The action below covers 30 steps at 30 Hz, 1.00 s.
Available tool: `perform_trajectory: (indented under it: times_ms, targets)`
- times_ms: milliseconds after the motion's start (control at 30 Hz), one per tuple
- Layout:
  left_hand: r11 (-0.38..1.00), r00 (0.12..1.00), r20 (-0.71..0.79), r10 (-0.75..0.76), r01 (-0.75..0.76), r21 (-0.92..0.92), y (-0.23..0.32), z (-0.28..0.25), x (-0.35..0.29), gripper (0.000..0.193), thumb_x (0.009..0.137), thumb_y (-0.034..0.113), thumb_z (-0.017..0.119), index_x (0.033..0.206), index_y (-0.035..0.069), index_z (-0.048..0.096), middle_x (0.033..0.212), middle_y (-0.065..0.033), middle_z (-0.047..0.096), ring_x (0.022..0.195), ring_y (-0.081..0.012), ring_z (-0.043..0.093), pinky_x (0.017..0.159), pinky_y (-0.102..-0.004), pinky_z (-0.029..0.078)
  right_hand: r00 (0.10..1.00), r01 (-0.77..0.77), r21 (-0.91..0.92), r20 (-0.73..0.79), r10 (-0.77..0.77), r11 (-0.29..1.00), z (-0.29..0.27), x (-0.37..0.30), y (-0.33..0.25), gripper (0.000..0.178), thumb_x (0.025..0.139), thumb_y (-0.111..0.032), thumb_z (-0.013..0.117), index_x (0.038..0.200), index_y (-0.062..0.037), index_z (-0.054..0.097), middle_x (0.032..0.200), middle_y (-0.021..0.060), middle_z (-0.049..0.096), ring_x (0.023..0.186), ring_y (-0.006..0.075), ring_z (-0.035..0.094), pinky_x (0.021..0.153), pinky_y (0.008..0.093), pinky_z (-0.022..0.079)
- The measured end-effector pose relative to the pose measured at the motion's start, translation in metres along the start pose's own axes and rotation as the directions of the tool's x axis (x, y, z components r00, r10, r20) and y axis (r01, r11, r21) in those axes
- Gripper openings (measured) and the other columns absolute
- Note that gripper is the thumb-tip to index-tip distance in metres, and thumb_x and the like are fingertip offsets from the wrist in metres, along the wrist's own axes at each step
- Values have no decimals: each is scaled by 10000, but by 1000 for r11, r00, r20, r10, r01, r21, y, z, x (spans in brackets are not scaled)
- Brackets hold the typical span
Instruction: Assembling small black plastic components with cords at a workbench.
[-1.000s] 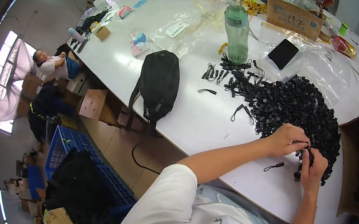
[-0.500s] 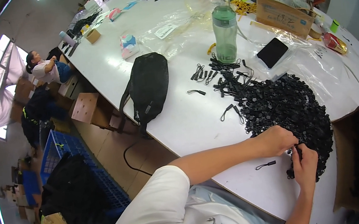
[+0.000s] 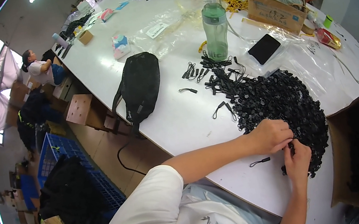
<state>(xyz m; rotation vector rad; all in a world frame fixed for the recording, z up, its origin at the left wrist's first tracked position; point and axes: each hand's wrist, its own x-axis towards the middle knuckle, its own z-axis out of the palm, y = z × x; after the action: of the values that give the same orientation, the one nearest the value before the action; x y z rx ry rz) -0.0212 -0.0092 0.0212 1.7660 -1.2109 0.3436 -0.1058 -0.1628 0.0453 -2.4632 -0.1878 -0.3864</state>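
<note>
My left hand and my right hand meet at the near edge of a heap of small black plastic pieces. Fingertips of both hands are pinched together. A bit of black shows between them, too small to make out. Close by my left wrist, a single black zipper pull with a cord loop lies on the white table. More looped black zipper pulls are scattered at the heap's far left side, some of them overlapping it.
A green bottle stands beyond the heap, with a black phone to its right. A black waist bag lies to the left. An open cardboard box is at the right edge. Another person sits far left.
The whole view has shifted slightly, moving things leftward in the picture. My hands stay together at the heap; my left fingers are curled a little differently over the right fingertips.
</note>
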Motion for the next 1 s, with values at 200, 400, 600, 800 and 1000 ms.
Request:
perform_trajectory:
  times_ms: [200, 400, 600, 800, 1000]
  targets:
    - [489, 827, 315, -467, 538, -687, -1, 1, 1, 78, 826, 83, 662, 850, 33, 608, 773, -23, 563, 694, -124, 556, 644, -275, 457, 996, -84, 128, 6, 84, 988, -5, 0, -8, 150, 782, -41, 619, 695, 36, 524, 583, 168, 517, 468, 278, 493, 478, 355, 379]
    - [645, 907, 258, -333, 419, -640, 13, 8, -1, 176, 764, 96, 745, 862, 28, 616, 786, -8, 525, 675, -80, 491, 652, -237, 419, 996, -71, 234, -33, 81, 970, -5, 0, -5, 81, 666, 2, 591, 738, 37, 576, 611, 158, 551, 501, 256, 528, 515, 318, 416]
    - [724, 925, 180, -334, 374, -579, 14, 8, 0, 169, 720, 53, 760, 819, 34, 624, 748, -30, 536, 653, -105, 496, 639, -249, 428, 995, -66, 257, -62, 84, 964, 4, -1, -8, 82, 687, -11, 624, 748, 36, 597, 591, 145, 568, 480, 213, 538, 491, 300, 390]
    - [897, 949, -142, -282, 208, -389, 3, -3, 5, 130, 729, -7, 738, 786, 32, 629, 696, -50, 540, 639, -168, 514, 594, -303, 424, 989, -145, 314, 24, 145, 938, -3, -1, -11, 125, 797, -50, 664, 733, 24, 587, 508, 70, 448, 414, 137, 391, 434, 285, 312]
    - [973, 995, -36, 96, -101, -206, -14, -11, 11, 64, 814, 54, 667, 817, 26, 610, 721, -89, 553, 656, -289, 549, 571, -357, 434, 996, -52, 295, -52, 70, 954, -3, -1, -6, 136, 807, -30, 653, 711, 37, 584, 520, 68, 435, 439, 104, 384, 449, 273, 298]
